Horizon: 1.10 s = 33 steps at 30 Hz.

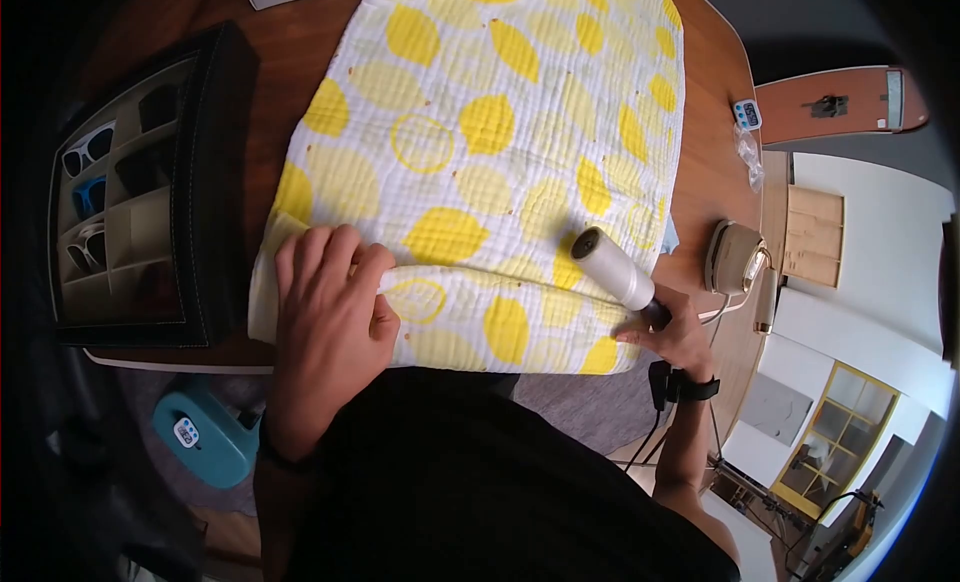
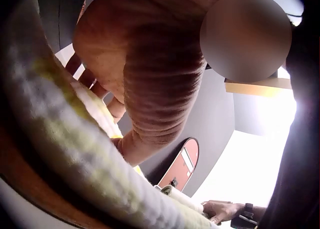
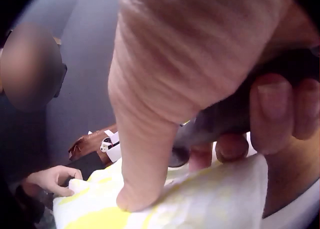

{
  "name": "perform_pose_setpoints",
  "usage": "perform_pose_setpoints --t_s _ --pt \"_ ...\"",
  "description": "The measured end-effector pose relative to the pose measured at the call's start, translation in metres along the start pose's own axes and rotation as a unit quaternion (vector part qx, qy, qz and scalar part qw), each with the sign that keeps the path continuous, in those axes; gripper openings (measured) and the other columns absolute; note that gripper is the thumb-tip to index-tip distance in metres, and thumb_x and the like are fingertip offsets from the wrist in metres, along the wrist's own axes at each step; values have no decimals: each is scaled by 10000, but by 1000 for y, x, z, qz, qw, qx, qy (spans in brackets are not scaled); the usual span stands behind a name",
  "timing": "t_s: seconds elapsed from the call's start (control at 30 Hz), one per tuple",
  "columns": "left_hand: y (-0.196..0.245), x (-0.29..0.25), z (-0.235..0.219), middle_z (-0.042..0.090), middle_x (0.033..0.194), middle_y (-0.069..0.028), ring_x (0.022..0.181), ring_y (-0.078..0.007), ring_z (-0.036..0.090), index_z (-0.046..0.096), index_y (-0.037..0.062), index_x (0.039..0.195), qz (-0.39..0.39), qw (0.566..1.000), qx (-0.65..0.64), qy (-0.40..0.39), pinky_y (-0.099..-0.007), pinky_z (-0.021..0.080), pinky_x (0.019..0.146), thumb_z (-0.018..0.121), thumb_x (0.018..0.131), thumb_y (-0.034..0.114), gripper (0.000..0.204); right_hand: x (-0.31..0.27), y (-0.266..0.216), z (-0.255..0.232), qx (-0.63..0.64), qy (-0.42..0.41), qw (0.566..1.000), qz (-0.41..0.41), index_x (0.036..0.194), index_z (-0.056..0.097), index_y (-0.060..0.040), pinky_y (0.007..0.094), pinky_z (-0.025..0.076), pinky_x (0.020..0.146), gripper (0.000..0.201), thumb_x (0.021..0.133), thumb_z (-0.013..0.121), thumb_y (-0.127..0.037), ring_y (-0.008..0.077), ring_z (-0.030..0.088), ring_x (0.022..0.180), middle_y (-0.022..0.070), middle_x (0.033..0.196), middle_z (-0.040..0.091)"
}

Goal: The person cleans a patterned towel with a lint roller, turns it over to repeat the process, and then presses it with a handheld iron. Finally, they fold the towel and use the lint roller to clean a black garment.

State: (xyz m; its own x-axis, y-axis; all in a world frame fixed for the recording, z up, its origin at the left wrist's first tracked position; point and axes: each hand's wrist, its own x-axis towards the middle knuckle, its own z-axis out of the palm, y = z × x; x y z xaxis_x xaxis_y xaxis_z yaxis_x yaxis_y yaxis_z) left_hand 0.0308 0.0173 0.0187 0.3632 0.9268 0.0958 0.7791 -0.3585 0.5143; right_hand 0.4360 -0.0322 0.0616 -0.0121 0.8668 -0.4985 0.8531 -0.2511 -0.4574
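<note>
A white quilted cloth (image 1: 490, 132) with yellow lemons lies on the table, its near edge folded over. My left hand (image 1: 330, 322) grips the fold at its left end, thumb and fingers on the fabric. At the right end, my right hand (image 1: 680, 337) holds a white roller (image 1: 618, 274) by its dark handle, the roller over the cloth. In the right wrist view, the right hand (image 3: 190, 64) has fingers around the handle (image 3: 220, 121) and its thumb on the cloth (image 3: 200, 199). The left wrist view shows the left hand (image 2: 150, 74) at the cloth (image 2: 90, 154), fingertips partly hidden.
A black case (image 1: 212, 182) with sunglasses in compartments stands on the left of the table. At the right edge are a beige device (image 1: 728, 257) with a cord, a small timer (image 1: 746, 114) and clear plastic (image 1: 748, 160). A teal stool (image 1: 215, 442) stands below left.
</note>
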Motion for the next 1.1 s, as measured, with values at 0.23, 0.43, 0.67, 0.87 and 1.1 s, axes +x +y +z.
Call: perform_pose_setpoints --t_s 0.23,0.43,0.67,0.87,1.1 --pt "-1 13 -1 588 966 -150 1067 -368 544 590 37 989 -8 999 -19 -31 -489 392 989 657 779 6 223 6 15 -1 -14 14 995 -101 1099 704 -8 331 505 693 431 725 895 -110 193 635 751 83 884 675" --pt "14 53 7 628 1012 -159 1064 -371 571 611 45 1051 17 996 30 86 -471 415 1019 619 837 -51 234 50 24 -10 -133 335 927 -102 1104 662 -2 356 524 689 304 840 792 -82 202 655 733 150 830 679" --pt "14 -6 -8 644 1021 -65 1013 -276 632 740 112 936 84 973 90 196 -551 419 1041 732 751 22 206 1 45 7 -119 424 879 -184 1081 651 4 390 547 854 356 746 763 42 351 693 988 156 1091 701" --pt "3 -82 26 635 1098 -68 963 -269 594 759 132 1110 31 996 56 69 -488 458 924 718 789 33 338 -43 43 60 -2 272 959 -84 948 676 -39 270 548 700 288 704 753 92 196 712 930 127 1206 704" --pt "-8 -69 5 624 991 -88 853 -272 571 732 84 1202 78 996 -41 -13 -432 475 792 713 838 178 376 -98 -2 55 310 192 930 50 1257 587 38 258 393 728 571 820 775 -277 115 485 794 29 914 541"
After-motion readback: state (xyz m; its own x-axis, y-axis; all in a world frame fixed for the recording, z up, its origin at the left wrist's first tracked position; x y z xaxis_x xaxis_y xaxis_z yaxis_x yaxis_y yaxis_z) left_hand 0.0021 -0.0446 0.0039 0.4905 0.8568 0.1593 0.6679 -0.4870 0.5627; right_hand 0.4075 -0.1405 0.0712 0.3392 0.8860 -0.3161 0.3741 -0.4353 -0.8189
